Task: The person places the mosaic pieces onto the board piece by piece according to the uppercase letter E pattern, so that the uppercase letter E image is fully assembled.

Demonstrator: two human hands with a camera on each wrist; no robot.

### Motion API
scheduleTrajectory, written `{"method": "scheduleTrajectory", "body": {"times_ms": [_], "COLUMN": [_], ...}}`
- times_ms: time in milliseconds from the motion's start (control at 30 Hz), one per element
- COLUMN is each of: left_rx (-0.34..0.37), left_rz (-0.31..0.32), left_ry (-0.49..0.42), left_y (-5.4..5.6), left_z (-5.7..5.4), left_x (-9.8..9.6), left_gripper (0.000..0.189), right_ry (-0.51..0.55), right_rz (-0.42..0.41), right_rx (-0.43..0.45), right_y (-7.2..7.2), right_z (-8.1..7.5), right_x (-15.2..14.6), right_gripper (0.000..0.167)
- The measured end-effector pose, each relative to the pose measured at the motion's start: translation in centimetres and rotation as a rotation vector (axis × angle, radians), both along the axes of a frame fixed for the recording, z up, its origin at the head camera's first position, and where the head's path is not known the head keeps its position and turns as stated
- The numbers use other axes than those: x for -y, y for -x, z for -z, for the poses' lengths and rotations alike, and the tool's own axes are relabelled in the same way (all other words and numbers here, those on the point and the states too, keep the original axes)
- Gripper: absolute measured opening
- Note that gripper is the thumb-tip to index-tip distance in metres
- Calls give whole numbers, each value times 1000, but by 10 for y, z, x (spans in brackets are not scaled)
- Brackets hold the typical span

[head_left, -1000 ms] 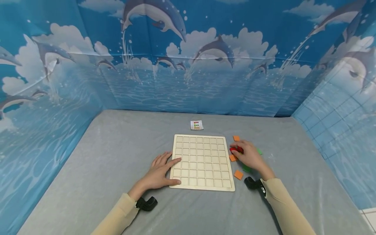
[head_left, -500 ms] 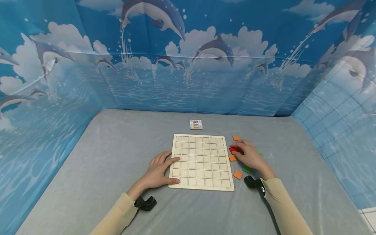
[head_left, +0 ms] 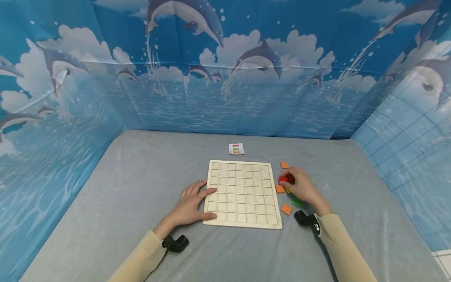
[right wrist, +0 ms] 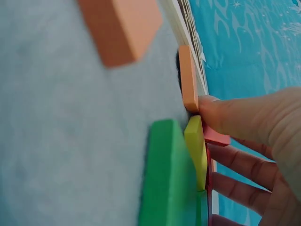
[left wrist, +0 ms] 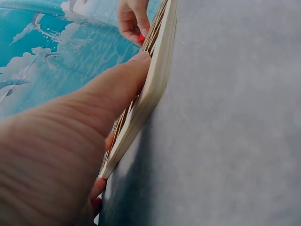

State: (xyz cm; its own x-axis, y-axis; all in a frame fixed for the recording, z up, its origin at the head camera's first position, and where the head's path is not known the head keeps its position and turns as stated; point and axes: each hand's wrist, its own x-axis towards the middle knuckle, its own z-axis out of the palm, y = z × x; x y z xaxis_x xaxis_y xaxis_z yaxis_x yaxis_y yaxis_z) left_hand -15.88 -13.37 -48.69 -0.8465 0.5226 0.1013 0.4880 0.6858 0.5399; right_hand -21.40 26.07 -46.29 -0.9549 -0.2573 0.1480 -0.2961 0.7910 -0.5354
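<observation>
Board [head_left: 243, 199] of pale wood, divided into small squares, is lying flat on a grey cloth [head_left: 158, 168] in the head view, directly before the person I am watching. The left hand [head_left: 186, 209] is resting on its left side, released, thumb and index finger reaching over the rim. Just off the board's right side, the right hand [head_left: 302, 187] is pinching a red tile [head_left: 283, 179] between thumb and fingers. Around that hand, orange tiles [head_left: 286, 209], green tiles [head_left: 297, 202] and a partly hidden yellow tile [head_left: 287, 190] are lying on the cloth. Beyond the board's far edge, a small card [head_left: 236, 149] is showing a coloured grid. Behind, a blue curtain [head_left: 211, 102] printed with dolphins is hanging.

In the left wrist view, the left thumb is lying across the board's rim; the right hand is appearing at the top, a spot of red at its fingertips.

In the right wrist view, the red tile is poking out between thumb and fingers, the yellow tile sitting just beside it. An orange tile is lying by the thumb tip; I cannot tell whether they are touching.
</observation>
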Motion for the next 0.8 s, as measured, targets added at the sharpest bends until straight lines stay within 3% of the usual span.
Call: {"method": "scheduleTrajectory", "body": {"times_ms": [533,800], "left_rx": [-1,-17], "left_rz": [36,36], "left_ry": [53,34], "left_y": [1,2], "left_z": [3,2], "left_x": [0,0], "left_gripper": [84,84], "right_ry": [16,63], "right_rz": [-37,-33], "right_rx": [24,28], "right_y": [-3,-7], "right_z": [-7,-19], "right_x": [-2,13], "right_gripper": [15,13]}}
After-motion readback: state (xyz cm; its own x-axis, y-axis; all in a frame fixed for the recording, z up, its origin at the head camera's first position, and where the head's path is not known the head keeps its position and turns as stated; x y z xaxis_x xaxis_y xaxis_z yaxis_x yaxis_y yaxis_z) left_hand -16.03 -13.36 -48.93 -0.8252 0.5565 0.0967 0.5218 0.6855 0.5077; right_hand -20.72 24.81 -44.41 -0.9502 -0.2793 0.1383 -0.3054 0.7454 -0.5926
